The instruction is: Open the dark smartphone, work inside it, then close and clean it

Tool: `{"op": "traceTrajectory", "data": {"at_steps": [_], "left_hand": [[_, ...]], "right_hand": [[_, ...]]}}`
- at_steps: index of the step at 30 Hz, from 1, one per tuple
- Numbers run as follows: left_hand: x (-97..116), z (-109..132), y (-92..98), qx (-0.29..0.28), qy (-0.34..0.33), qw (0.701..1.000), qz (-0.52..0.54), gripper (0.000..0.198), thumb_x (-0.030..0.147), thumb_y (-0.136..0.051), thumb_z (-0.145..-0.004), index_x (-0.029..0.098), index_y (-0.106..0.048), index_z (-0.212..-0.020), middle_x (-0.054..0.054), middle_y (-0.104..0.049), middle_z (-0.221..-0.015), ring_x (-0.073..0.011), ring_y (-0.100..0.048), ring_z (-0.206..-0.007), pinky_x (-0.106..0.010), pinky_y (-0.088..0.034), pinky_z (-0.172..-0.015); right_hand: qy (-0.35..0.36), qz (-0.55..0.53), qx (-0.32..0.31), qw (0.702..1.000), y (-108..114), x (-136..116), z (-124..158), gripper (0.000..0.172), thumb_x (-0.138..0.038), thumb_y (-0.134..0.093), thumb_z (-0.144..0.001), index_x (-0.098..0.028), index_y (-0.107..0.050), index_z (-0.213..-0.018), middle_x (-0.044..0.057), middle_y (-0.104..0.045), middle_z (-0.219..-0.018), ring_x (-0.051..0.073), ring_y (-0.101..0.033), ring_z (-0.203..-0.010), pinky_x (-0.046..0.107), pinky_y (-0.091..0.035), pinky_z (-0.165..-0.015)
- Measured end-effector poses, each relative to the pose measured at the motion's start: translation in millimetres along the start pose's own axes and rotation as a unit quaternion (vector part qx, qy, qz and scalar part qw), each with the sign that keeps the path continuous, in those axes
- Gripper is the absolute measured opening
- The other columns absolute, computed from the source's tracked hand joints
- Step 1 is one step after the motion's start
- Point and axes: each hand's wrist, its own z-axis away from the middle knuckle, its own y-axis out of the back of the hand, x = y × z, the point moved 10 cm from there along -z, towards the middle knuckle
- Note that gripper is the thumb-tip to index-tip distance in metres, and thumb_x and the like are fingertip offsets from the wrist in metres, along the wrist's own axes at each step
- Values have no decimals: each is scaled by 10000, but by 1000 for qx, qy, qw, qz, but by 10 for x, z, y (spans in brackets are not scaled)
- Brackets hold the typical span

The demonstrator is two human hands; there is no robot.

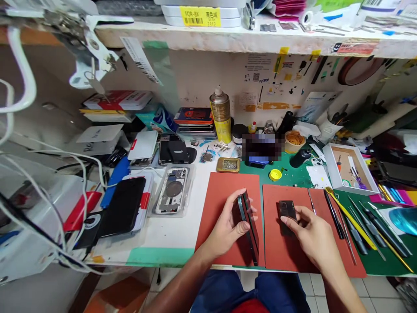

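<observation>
In the head view, your left hand [228,224] grips one slim, dark, glossy smartphone [250,232] by its long edges, thumb on the near side and fingers round the far one. You have it standing on edge, tilted, over the left of two flat, reddish-brown rectangular mats [224,184]; whether its lower end touches the mat you cannot tell from here. Your right hand [314,230] pinches one small, black, rectangular flat piece [286,209] between thumb and fingers, over the right mat [276,254], with a dark shadow just below it.

Beyond the left mat you have one small, gold-coloured, rectangular metal tin [220,168] with tiny metal bits in it, too small to count. Near it, on the green mat [304,179], lies one round, bright yellow plastic cap [275,174]. One yellow-and-metal spray can [222,121] stands upright behind these.

To your left lie one opened phone body with a round grey coil [173,188], in a clear plastic tray [189,191], and one black-screened phone [125,206] on a white box. To your right, one long yellow tool [353,221] lies among several slim metal tools, too crowded to count surely, near one shallow white cardboard box [361,191].
</observation>
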Motion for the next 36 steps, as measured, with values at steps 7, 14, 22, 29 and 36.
{"op": "traceTrajectory", "data": {"at_steps": [7, 14, 22, 29, 36], "left_hand": [[-13, 6, 42, 18, 14, 1000, -20, 857, 601, -859, -902, 345, -448, -1609, -153, -620, -1496, -339, -660, -1353, -529, -534, -1169], [-7, 0, 52, 21, 27, 999, -34, 911, 642, -859, -882, 314, -438, -1620, -163, -634, -1488, -339, -621, -1412, -478, -513, -1185], [-48, 2, 62, 21, 33, 999, -19, 898, 620, -866, -884, 327, -442, -1618, -147, -608, -1525, -312, -656, -1352, -462, -500, -1201], [-55, 2, 61, 15, 15, 1000, -5, 855, 576, -872, -898, 330, -474, -1613, -133, -616, -1524, -316, -598, -1456, -451, -468, -1245], [-57, -9, 66, 20, 9, 1000, -3, 825, 562, -876, -899, 342, -509, -1604, -117, -629, -1506, -303, -611, -1435, -429, -479, -1229]], "right_hand": [[42, -329, -11, 943, -124, -709, 350, 318, -457, -976, -803, -218, -846, -967, 50, -829, -715, 179, -714, -488, 257, -597, -444], [126, -321, 40, 938, -282, -1130, 448, 74, -330, -875, -921, -264, -907, -906, 43, -880, -825, 226, -845, -644, 265, -722, -611], [147, -307, 91, 936, -280, -1164, 495, 33, -247, -909, -868, -246, -896, -899, 43, -883, -839, 242, -859, -672, 286, -738, -667], [179, -241, 129, 945, -214, -1248, 506, 18, -230, -904, -845, -242, -898, -858, 27, -880, -821, 219, -844, -625, 235, -699, -591], [207, -233, 135, 941, -198, -1298, 527, 79, -186, -895, -852, -263, -895, -872, -15, -879, -816, 175, -841, -633, 185, -693, -636]]}}
